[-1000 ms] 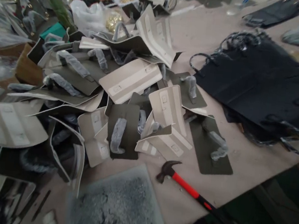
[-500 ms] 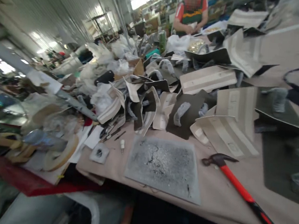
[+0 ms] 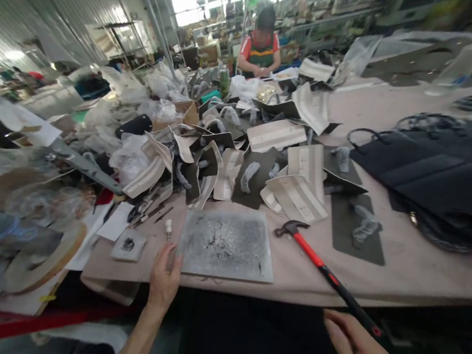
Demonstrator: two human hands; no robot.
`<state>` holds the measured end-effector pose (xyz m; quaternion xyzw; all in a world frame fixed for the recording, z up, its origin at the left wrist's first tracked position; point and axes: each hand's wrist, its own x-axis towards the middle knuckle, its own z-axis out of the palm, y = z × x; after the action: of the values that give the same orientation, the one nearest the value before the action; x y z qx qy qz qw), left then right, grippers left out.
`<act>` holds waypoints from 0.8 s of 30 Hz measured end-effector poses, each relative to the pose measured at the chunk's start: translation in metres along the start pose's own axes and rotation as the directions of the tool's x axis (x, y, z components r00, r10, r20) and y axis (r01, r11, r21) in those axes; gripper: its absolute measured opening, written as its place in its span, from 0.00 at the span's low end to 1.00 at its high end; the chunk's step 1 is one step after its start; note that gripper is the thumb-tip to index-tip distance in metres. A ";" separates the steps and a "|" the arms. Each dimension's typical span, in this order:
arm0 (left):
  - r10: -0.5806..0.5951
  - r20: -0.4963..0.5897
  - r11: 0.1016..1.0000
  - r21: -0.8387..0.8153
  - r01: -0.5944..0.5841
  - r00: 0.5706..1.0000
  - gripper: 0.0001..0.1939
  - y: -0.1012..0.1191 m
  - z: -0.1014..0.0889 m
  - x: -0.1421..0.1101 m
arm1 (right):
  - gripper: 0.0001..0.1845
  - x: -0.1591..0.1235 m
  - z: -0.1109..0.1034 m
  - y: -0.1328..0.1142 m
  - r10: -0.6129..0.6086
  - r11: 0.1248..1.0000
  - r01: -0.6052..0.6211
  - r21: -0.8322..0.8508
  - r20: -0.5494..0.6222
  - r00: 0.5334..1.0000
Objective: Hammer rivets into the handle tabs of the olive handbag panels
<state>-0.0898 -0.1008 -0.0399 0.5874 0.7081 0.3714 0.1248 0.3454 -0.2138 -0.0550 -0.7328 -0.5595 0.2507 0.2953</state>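
Observation:
My left hand [image 3: 164,279] is at the near left corner of a grey, scuffed slab [image 3: 228,244], fingers apart; whether it touches the slab I cannot tell. Just beyond its fingertips stands a small white-topped tool with a metal tip [image 3: 168,229]. To the right of the slab lies a claw hammer [image 3: 310,251] with a red and black handle, its end jutting past the table's front edge. My right hand [image 3: 363,350] is beside and below that handle end, fingers loosely extended, nothing visible in it.
Dark panels with beige backs [image 3: 295,198] and plastic-wrapped handles pile up behind the slab. Black bags [image 3: 441,172] lie at the right. Thin hand tools [image 3: 153,210], a small white pad [image 3: 128,244] and a tape roll [image 3: 45,257] are at the left. A person [image 3: 259,49] works across the table.
Both my hands have come into view, the left at the slab and the right at the hammer's handle end. The camera has turned right, showing more of the black bags.

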 end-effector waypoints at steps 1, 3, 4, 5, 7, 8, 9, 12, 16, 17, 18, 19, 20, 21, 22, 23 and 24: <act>-0.015 0.036 1.000 -0.022 0.016 0.999 0.24 -0.006 0.009 0.011 | 0.21 0.009 0.008 -0.013 0.000 0.997 -0.003 0.071 0.048 0.999; -0.043 0.114 0.998 -0.048 0.049 0.993 0.27 -0.019 0.022 0.026 | 0.21 0.033 0.034 -0.041 -0.021 0.986 0.007 0.169 0.078 0.997; -0.046 0.142 0.997 -0.055 0.054 0.989 0.27 -0.025 0.026 0.030 | 0.21 0.045 0.048 -0.054 -0.038 0.981 0.021 0.194 0.083 0.996; -0.042 0.157 0.997 -0.062 0.052 0.987 0.28 -0.029 0.029 0.032 | 0.21 0.056 0.063 -0.065 -0.056 0.979 0.039 0.202 0.081 0.995; -0.029 0.155 0.996 -0.082 0.043 0.987 0.28 -0.034 0.033 0.032 | 0.19 0.069 0.087 -0.080 -0.093 0.981 0.082 0.177 0.059 0.994; -0.025 0.150 0.995 -0.096 0.040 0.988 0.28 -0.034 0.035 0.030 | 0.18 0.073 0.095 -0.083 -0.108 0.983 0.101 0.150 0.035 0.994; -0.022 0.145 0.993 -0.109 0.038 0.989 0.27 -0.033 0.037 0.027 | 0.18 0.075 0.101 -0.084 -0.118 0.986 0.117 0.117 0.006 0.993; -0.007 0.136 0.990 -0.138 0.026 0.991 0.26 -0.023 0.045 0.014 | 0.20 0.073 0.103 -0.070 -0.135 0.990 0.137 0.019 -0.065 0.989; -0.007 0.147 0.982 -0.183 0.035 0.989 0.25 -0.006 0.055 -0.009 | 0.24 0.070 0.095 -0.034 -0.183 0.983 0.181 -0.038 -0.051 0.982; -0.008 0.160 0.981 -0.188 0.038 0.987 0.24 -0.003 0.056 -0.014 | 0.25 0.071 0.094 -0.027 -0.204 0.978 0.201 -0.058 -0.046 0.978; -0.007 0.173 0.981 -0.188 0.040 0.985 0.24 -0.001 0.058 -0.017 | 0.27 0.072 0.094 -0.022 -0.226 0.972 0.222 -0.082 -0.041 0.973; -0.005 0.181 0.982 -0.186 0.040 0.983 0.25 -0.001 0.058 -0.018 | 0.28 0.074 0.094 -0.019 -0.243 0.965 0.238 -0.111 -0.034 0.969; -0.006 0.183 0.982 -0.184 0.040 0.983 0.24 0.000 0.058 -0.019 | 0.28 0.075 0.094 -0.020 -0.263 0.956 0.257 -0.139 -0.028 0.964; -0.005 0.184 0.982 -0.185 0.040 0.983 0.24 -0.001 0.057 -0.017 | 0.28 0.076 0.093 -0.023 -0.290 0.945 0.282 -0.166 -0.025 0.957; -0.012 0.185 0.981 -0.189 0.048 0.983 0.23 -0.001 0.055 -0.013 | 0.29 0.077 0.091 -0.029 -0.319 0.931 0.308 -0.196 -0.028 0.947; -0.032 0.181 0.979 -0.193 0.067 0.983 0.22 -0.002 0.051 -0.007 | 0.28 0.077 0.090 -0.036 -0.351 0.915 0.333 -0.228 -0.039 0.936; -0.064 0.163 0.978 -0.188 0.094 0.985 0.21 -0.002 0.046 0.001 | 0.28 0.076 0.088 -0.044 -0.382 0.898 0.356 -0.260 -0.055 0.923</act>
<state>-0.0631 -0.0824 -0.0731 0.5708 0.6793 0.3868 0.2514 0.2736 -0.1181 -0.0877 -0.6562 -0.6986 0.0806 0.2737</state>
